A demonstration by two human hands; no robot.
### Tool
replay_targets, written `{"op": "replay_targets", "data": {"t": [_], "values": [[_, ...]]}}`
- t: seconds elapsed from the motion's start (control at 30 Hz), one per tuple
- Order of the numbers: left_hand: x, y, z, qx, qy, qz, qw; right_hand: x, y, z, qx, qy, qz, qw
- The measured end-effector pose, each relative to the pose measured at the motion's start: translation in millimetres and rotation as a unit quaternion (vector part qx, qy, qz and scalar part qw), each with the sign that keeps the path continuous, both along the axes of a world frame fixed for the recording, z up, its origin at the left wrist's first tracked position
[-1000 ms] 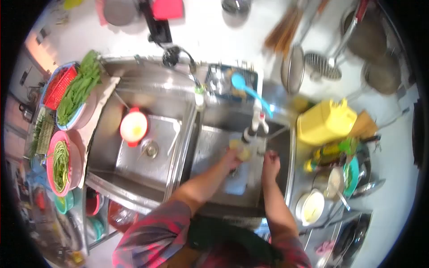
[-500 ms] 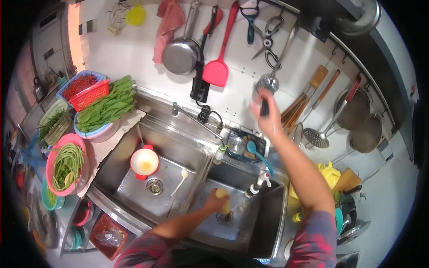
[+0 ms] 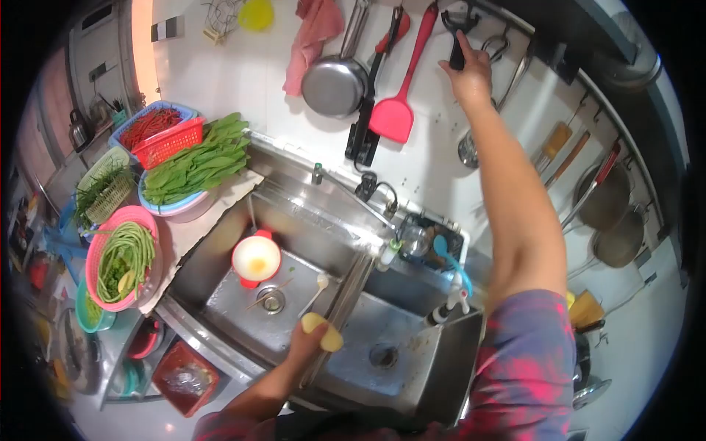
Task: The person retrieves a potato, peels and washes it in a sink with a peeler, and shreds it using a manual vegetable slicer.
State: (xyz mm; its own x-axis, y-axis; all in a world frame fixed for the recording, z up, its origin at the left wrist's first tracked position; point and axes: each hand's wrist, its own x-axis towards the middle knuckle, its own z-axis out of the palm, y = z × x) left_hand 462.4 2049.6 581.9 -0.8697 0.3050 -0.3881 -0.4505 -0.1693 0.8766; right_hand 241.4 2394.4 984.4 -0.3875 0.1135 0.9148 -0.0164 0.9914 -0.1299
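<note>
My left hand point(image 3: 303, 347) is closed around a peeled, pale yellow vegetable point(image 3: 322, 332), over the divider between the two sinks. Raised to the wall rail, my right hand point(image 3: 472, 75) has its thumb and forefinger at the dark handle of a hanging peeler point(image 3: 457, 53). Scissors point(image 3: 498, 48) hang just behind that hand, partly hidden. In the left sink point(image 3: 228, 300) are a red-rimmed white bowl point(image 3: 257, 259) and a light spoon point(image 3: 315, 295). The right sink point(image 3: 360, 371) shows its drain and small dark scraps.
Baskets of red chillies point(image 3: 151, 126), leafy greens point(image 3: 195, 162) and long beans point(image 3: 125, 257) stand at the left. A steel pan point(image 3: 334, 87) and red spatula point(image 3: 393, 117) hang on the wall. The faucet point(image 3: 353, 192) and a blue ladle point(image 3: 452, 261) are behind the sinks.
My right hand has risen to the hanging peeler from lower on the wall. My left hand has moved left with the yellow vegetable, from over the right sink to the divider. The view has shifted.
</note>
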Motion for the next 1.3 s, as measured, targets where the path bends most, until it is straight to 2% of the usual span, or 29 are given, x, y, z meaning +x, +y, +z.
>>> {"op": "replay_targets", "data": {"t": [0.1,0.13,0.17,0.2,0.23,0.27,0.3,0.33,0.37,0.4,0.47,0.5,0.53,0.57,0.6,0.63,0.7,0.73,0.77,0.87,1.0,1.07,1.17,1.23,1.27,1.3], "values": [[11.5,4.2,-37.4,0.01,0.004,-0.037,0.999,55.1,-6.9,-36.3,0.133,0.007,-0.025,0.991],[15.1,8.7,-38.9,-0.01,-0.001,-0.044,0.999,90.3,-11.7,-57.8,0.14,0.006,0.016,0.99],[19.6,12.5,-46.4,0.036,-0.006,-0.037,0.999,135.2,-21.9,-82.8,0.142,-0.002,0.056,0.988],[23.8,13.5,-43.2,-0.031,-0.01,-0.06,0.998,180.0,-31.5,-115.5,0.143,-0.01,0.097,0.985],[29.2,15.8,-46.5,0.028,-0.015,-0.064,0.997,228.2,-34.8,-161.4,0.062,-0.023,0.101,0.993],[32.0,18.8,-43.0,0.018,-0.021,-0.07,0.997,273.2,-32.6,-204.9,-0.008,-0.023,0.108,0.994],[34.5,22.2,-45.6,0.006,-0.011,-0.079,0.997,309.6,-21.3,-265.4,-0.125,0.006,0.134,0.983],[40.4,25.2,-43.3,-0.005,-0.017,-0.084,0.996,345.1,-14.5,-315.0,-0.169,-0.011,0.059,0.984],[40.5,31.4,-38.9,-0.015,-0.014,-0.089,0.996,375.5,-14.0,-372.0,-0.345,-0.051,0.014,0.937],[41.2,37.9,-35.5,-0.064,0.073,-0.132,0.986,401.8,-4.6,-428.4,-0.352,-0.122,-0.036,0.927],[37.7,59.1,-25.6,-0.157,0.25,-0.214,0.931,447.3,-1.2,-552.1,-0.35,-0.261,-0.123,0.891],[35.3,75.5,-2.5,-0.18,0.286,-0.289,0.895,469.6,-3.2,-606.4,-0.407,-0.401,-0.181,0.8],[29.6,97.5,25.2,-0.199,0.32,-0.36,0.853,499.4,-6.7,-684.4,-0.426,-0.466,-0.233,0.74],[23.8,122.0,41.3,-0.162,0.443,-0.364,0.803,518.0,-7.6,-739.2,-0.439,-0.525,-0.278,0.674],[21.4,144.6,55.1,-0.121,0.556,-0.362,0.739,512.6,-17.4,-749.2,-0.45,-0.545,-0.29,0.645],[22.1,163.4,72.7,-0.12,0.567,-0.391,0.715,495.5,-34.6,-756.7,-0.458,-0.564,-0.301,0.618],[24.8,197.7,95.2,-0.128,0.586,-0.446,0.665,441.4,-72.9,-704.2,-0.476,-0.589,-0.283,0.589],[27.2,213.3,100.7,-0.136,0.591,-0.472,0.64,433.5,-87.2,-741.5,-0.391,-0.547,-0.174,0.719],[29.3,225.0,102.3,-0.143,0.594,-0.498,0.615,430.3,-95.4,-773.6,-0.293,-0.485,-0.06,0.822],[28.4,248.2,97.2,-0.192,0.585,-0.544,0.571,422.1,-57.2,-776.7,-0.347,-0.445,-0.171,0.808],[16.3,255.6,89.4,-0.187,0.624,-0.539,0.534,410.0,39.6,-753.1,-0.401,-0.379,-0.321,0.77],[7.9,249.2,100.6,-0.202,0.619,-0.558,0.515,402.6,73.9,-750.9,-0.34,-0.422,-0.369,0.755],[-4.3,238.2,114.1,-0.286,0.632,-0.598,0.402,363.9,71.5,-780.0,-0.266,-0.469,-0.157,0.827],[-0.6,240.3,119.5,-0.258,0.62,-0.601,0.434,355.4,25.3,-767.3,-0.233,-0.491,-0.023,0.839],[1.2,240.2,122.8,-0.239,0.613,-0.603,0.452,361.7,10.9,-754.4,-0.185,-0.582,0.033,0.791],[1.5,238.5,126.2,-0.222,0.609,-0.6,0.469,371.7,-1.9,-732.6,-0.194,-0.601,0.078,0.771]]}}
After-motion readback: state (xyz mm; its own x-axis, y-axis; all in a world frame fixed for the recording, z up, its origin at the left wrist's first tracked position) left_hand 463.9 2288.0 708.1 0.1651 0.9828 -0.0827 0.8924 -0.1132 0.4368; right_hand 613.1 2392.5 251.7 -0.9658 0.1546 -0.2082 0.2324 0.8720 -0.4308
